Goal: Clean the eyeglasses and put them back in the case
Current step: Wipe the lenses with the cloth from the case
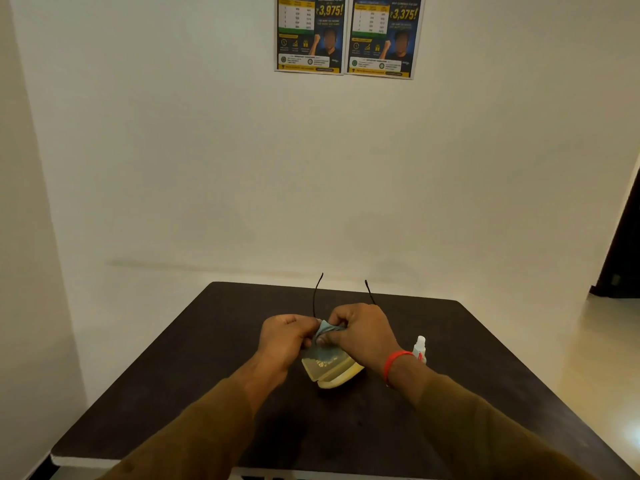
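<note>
I see the left hand [285, 336] and the right hand [360, 336] close together above the middle of the dark table [180, 368]. Both are clenched around a small blue-grey cloth [327, 329], which is pinched between their fingers. The eyeglasses [317, 296] are held in the same grip: only the two thin black temples stick out past the hands, pointing away from me toward the wall [207, 168]. The lenses and the front of the frame are hidden behind the fingers and the cloth, so I cannot tell which lens the cloth touches.

Just below the hands, on the table, lies the open case [332, 370], pale yellow, with its lid raised; the right wrist covers its right part. A red band [393, 365] goes around this wrist. Just beside it stands a small spray bottle [419, 346], partly hidden by the wrist.

Left of the hands the table surface is free up to its edge, and also toward the far edge. The near edge is covered by the brown sleeves [194, 434]. On the wall above hang two posters [346, 32], cut off by the top border. At the right border is a dark doorway [623, 244], only partly visible.
</note>
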